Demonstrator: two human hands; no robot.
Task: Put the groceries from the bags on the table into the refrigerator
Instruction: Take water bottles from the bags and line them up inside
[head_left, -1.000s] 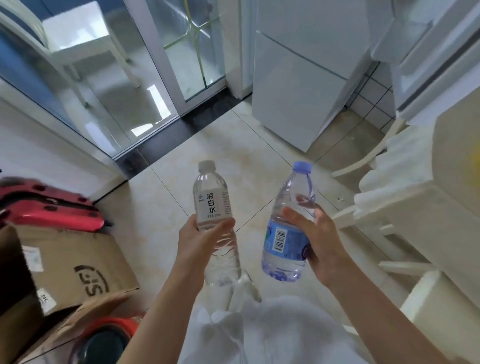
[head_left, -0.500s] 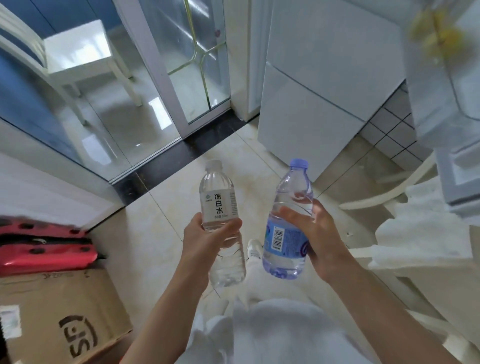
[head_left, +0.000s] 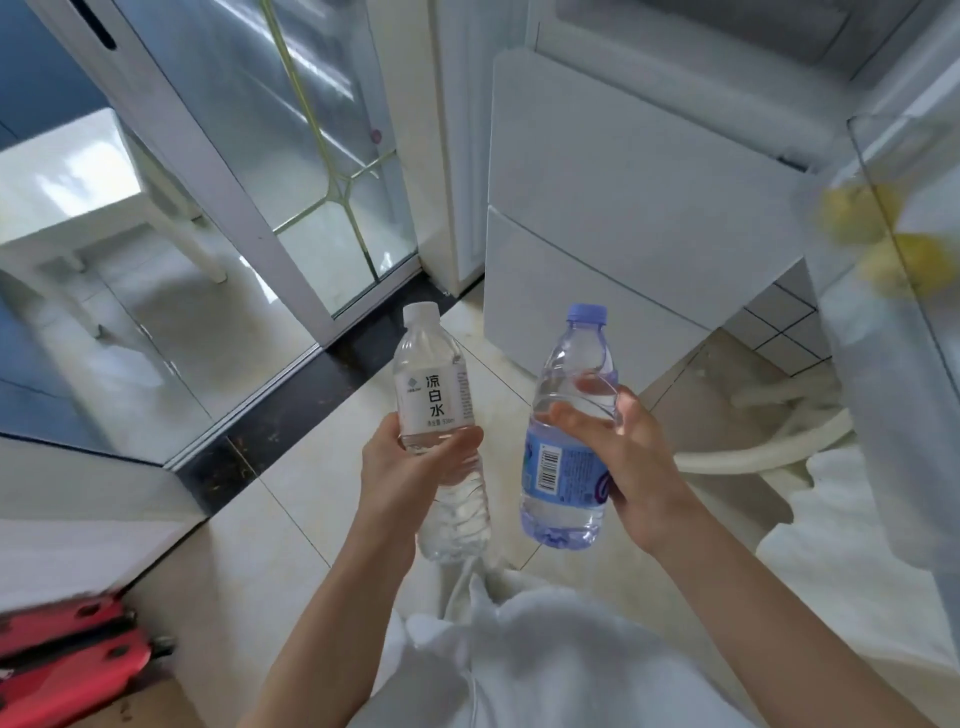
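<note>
My left hand (head_left: 410, 467) grips a clear water bottle with a white cap and white label (head_left: 434, 400), held upright over the floor. My right hand (head_left: 634, 457) grips a second bottle with a blue cap and blue label (head_left: 569, 467), tilted slightly left. Both bottles are side by side and apart. Ahead stands the white refrigerator (head_left: 623, 208), its lower drawer front shut and its upper compartment open at the top. The open refrigerator door (head_left: 893, 338) stands at the right, with yellow fruit (head_left: 883, 239) blurred in its clear shelf.
A glass sliding door (head_left: 249, 208) and its dark threshold run along the left. Red cases (head_left: 67, 670) lie on the floor at the lower left. A white chair (head_left: 769, 447) with white cloth stands at the right. Beige tiled floor lies between me and the refrigerator.
The view has moved closer to the refrigerator and tilted up; the cardboard box has left the frame. Both hands still hold their bottles in the same way.
</note>
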